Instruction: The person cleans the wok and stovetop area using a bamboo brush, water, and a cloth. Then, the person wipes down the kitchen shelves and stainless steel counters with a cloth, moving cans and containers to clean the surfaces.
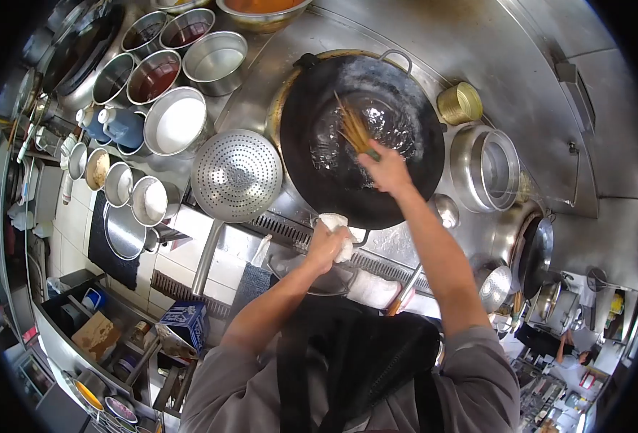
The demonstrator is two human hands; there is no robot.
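Observation:
A large black wok sits on the stove, with clear rippling liquid in its bowl. My right hand is closed round the end of a bamboo brush, whose bristles are over the liquid and slightly blurred. Down at the wok's near edge, my left hand grips a folded white cloth beside the wok's near handle. The cloth partly hides the rim there.
Left of the wok lies a large perforated strainer, its long handle toward me. Metal containers of sauces and a white substance stand farther left. At right are a brass-coloured can and stacked steel pots. Another person is at far right.

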